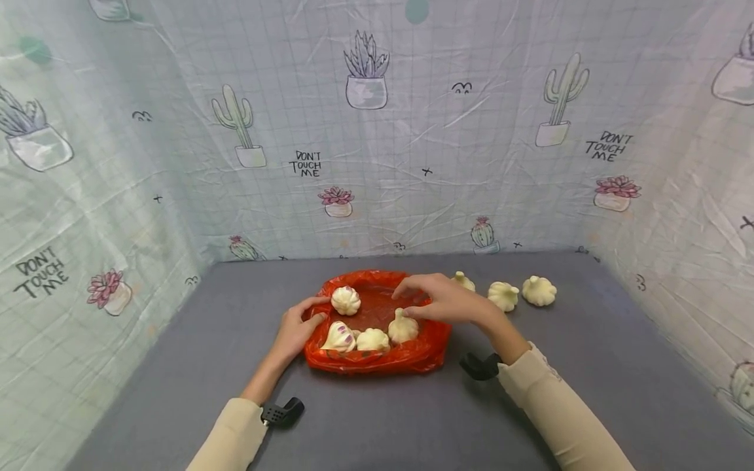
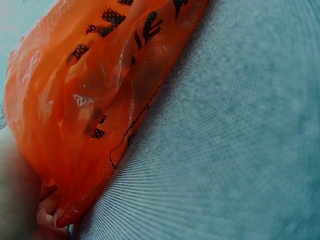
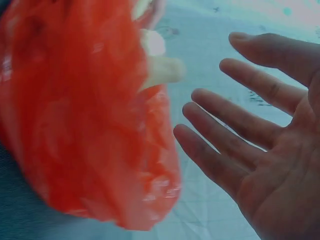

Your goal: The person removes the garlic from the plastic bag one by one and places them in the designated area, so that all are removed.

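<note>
A red plastic bag (image 1: 377, 363) lies with its mouth spread wide and holds several garlic bulbs. Two of these have purple streaks: one garlic bulb (image 1: 345, 301) at the back left, another garlic bulb (image 1: 340, 337) at the front left. A plain garlic bulb (image 1: 373, 340) and an upright garlic bulb (image 1: 403, 328) sit along the front side. My left hand (image 1: 294, 330) grips the bag's left rim. Over the bag's right side hovers my right hand (image 1: 442, 297), fingers spread and holding nothing, just above the upright bulb. In the right wrist view that hand (image 3: 265, 135) is empty.
On the grey table (image 1: 377, 418), three more garlic bulbs lie right of the bag: one garlic bulb (image 1: 463, 281) partly behind my right hand, a second garlic bulb (image 1: 503, 296) and a third garlic bulb (image 1: 538, 291). A patterned curtain (image 1: 412, 144) encloses the table's back and sides.
</note>
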A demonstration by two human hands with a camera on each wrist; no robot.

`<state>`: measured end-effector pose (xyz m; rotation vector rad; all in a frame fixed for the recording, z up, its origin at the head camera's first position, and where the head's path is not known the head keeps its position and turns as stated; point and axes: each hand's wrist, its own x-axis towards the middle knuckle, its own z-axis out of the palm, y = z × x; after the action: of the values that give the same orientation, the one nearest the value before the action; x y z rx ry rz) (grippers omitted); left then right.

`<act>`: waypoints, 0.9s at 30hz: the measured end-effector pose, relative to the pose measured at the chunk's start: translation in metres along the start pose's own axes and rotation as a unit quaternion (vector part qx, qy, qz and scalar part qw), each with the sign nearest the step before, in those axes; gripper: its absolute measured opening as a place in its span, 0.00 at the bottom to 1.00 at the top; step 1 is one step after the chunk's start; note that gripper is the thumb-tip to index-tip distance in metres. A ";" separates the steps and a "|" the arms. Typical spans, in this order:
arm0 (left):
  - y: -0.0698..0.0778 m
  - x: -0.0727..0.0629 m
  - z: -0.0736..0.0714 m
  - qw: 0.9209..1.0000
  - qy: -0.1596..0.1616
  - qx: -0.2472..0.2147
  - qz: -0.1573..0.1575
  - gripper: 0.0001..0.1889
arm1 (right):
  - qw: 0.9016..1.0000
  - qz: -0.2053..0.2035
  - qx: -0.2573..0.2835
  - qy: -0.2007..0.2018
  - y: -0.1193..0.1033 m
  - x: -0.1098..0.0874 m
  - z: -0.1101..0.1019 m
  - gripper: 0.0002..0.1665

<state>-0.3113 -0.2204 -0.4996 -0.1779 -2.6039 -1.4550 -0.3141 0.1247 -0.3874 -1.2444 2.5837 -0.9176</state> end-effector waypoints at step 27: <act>-0.002 0.003 0.002 1.000 0.008 0.023 0.005 0.18 | 0.998 -0.007 -0.055 -0.021 0.020 0.008 0.024 0.05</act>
<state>-0.3143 -0.2197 -0.5014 -0.1731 -2.6171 -1.3876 -0.3244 0.1169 -0.4174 -1.2958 2.6275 -0.7539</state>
